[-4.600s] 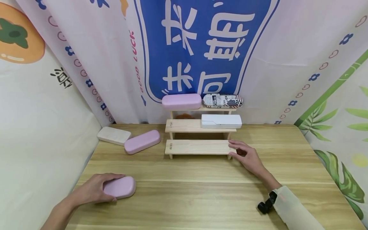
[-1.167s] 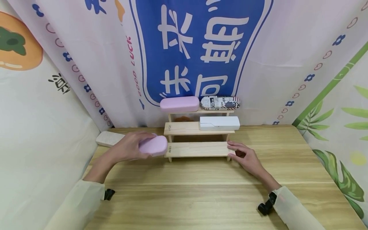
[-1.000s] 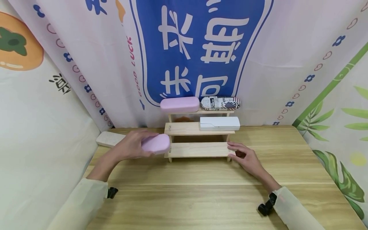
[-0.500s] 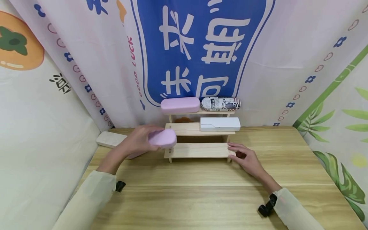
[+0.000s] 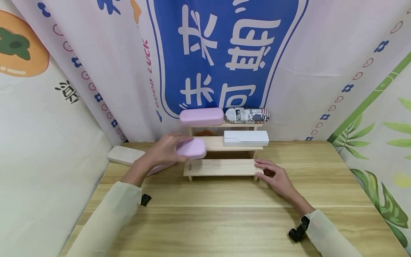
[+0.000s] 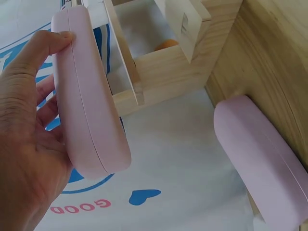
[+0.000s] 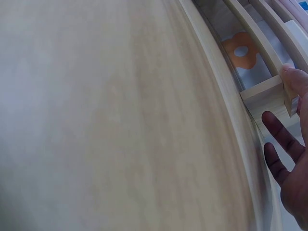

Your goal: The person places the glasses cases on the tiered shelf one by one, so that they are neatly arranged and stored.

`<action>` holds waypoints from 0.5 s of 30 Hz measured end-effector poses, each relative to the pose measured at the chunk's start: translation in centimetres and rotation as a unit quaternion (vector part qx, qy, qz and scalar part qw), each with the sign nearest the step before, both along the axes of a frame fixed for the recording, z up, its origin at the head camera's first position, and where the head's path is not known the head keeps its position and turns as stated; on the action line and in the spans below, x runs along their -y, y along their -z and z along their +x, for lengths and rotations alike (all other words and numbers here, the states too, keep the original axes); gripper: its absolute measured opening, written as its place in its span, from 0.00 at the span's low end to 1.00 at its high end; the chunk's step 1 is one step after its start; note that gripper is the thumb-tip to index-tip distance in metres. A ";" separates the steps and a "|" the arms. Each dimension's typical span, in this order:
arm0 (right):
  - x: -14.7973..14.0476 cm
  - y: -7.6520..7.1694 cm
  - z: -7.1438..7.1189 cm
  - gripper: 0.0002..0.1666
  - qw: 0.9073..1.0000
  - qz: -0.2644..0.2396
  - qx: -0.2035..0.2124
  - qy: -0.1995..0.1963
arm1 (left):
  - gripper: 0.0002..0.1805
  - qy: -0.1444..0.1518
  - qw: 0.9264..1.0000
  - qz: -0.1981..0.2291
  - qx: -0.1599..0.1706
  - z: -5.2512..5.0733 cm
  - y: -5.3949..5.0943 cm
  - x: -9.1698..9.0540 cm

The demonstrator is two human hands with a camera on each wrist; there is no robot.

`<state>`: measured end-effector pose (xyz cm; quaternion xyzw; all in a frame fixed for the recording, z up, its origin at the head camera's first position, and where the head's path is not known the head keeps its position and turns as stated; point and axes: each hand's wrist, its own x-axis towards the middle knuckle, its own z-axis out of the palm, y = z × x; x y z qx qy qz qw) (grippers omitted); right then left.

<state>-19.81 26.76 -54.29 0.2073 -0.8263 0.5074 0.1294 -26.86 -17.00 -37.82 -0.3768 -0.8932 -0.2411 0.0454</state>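
Observation:
My left hand (image 5: 167, 151) grips a pink case (image 5: 192, 148) at the left end of the middle shelf of a three-tier wooden stand (image 5: 221, 167). In the left wrist view, thumb and fingers hold the pink case (image 6: 89, 96) beside the stand's wood (image 6: 168, 72); whether it touches the shelf I cannot tell. My right hand (image 5: 276, 178) holds the right end of the lowest shelf. In the right wrist view the right hand (image 7: 293, 144) has its thumb on the shelf end (image 7: 291, 94), two fingers extended below.
Another pink case (image 5: 205, 116) and a newsprint-patterned case (image 5: 247, 115) sit on the top shelf; a white case (image 5: 245, 138) is on the middle shelf's right. Left of the stand, a pale case (image 5: 125, 155) and a partly hidden pink case (image 5: 158, 169) lie on the table (image 5: 218, 221).
My left hand has picked the pink case up from the front left of the table and carried it rightward and back to the middle shelf. My right hand stays on the lowest shelf.

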 end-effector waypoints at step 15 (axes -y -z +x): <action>-0.1 0.1 -0.1 0.21 1.000 -0.005 0.001 -0.003 | 0.38 -0.003 1.000 -0.006 -0.001 -1.7 0.2 -2.2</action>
